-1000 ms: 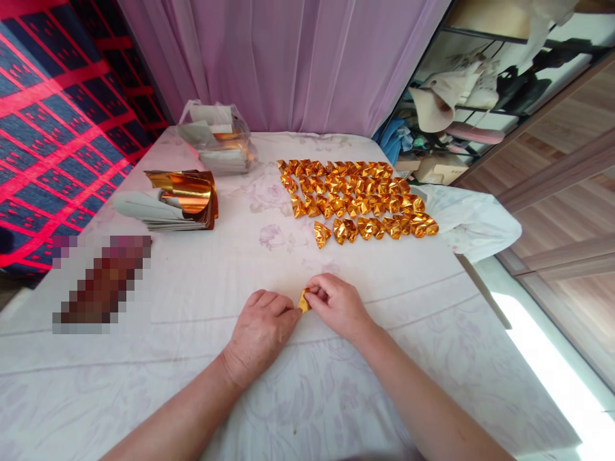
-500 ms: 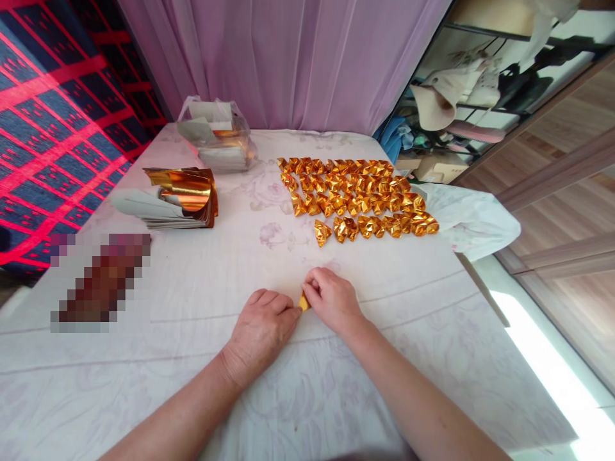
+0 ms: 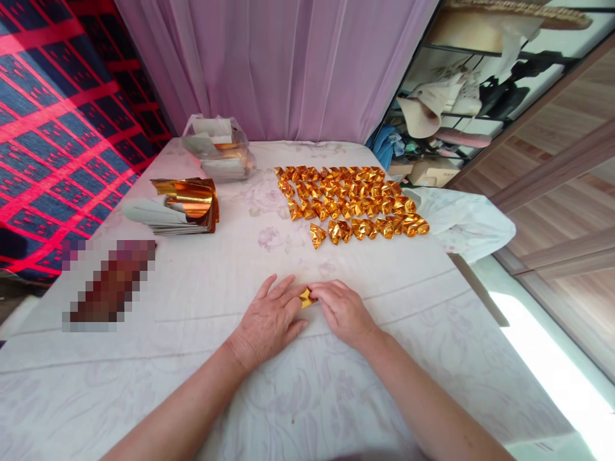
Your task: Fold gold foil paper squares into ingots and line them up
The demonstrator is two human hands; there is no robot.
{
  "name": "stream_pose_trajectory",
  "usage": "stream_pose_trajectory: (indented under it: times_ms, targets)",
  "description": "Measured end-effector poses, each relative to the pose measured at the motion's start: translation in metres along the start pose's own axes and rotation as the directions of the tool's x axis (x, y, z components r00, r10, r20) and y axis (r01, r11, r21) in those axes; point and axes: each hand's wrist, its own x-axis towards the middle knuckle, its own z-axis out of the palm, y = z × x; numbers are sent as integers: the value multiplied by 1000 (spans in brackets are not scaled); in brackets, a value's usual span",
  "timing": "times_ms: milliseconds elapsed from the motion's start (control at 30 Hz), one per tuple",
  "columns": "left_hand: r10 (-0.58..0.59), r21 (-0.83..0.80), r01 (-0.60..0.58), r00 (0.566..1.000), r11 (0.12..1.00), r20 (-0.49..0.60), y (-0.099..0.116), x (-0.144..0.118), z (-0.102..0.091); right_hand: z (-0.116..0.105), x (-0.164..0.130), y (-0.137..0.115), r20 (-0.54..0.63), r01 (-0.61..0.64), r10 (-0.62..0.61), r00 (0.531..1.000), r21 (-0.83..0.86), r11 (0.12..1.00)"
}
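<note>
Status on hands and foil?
Left hand open, touching gold foil piece. Right hand at its right edge, grip unclear. Folded gold pieces beyond, out of the way.

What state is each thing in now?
Left hand: palm down, fingers spread, touching the small foil piece.
Right hand: fingers bent at the piece's other side; grip unclear.
Small foil piece: folded, between the hands.
Folded foil pieces: set out in four rows.
Foil sheets: stacked, some curled over.
Clear plastic bag: holding sheets.
Curtain: hanging in folds.
</note>
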Motion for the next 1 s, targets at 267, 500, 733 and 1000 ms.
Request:
stream_pose_trajectory:
  times_ms: [267, 500, 733, 1000]
  targets:
    - [-24, -22, 24, 999, 999, 28, 0, 0, 3, -7, 2, -1, 156, 243, -206, 966, -268, 932]
    - [12, 79, -10, 1000, 997, -28, 3, 5, 1, -16, 8, -6, 339, 356, -227, 913, -387, 851]
    - [8, 146, -4, 999, 989, -32, 2, 5, 3, -24, -17, 6, 215, 308, -239, 947, -394, 866]
    - [-46, 136, 43, 999, 990, 19, -1, 4, 3, -28, -24, 9, 206, 274, -209, 956, -375, 886]
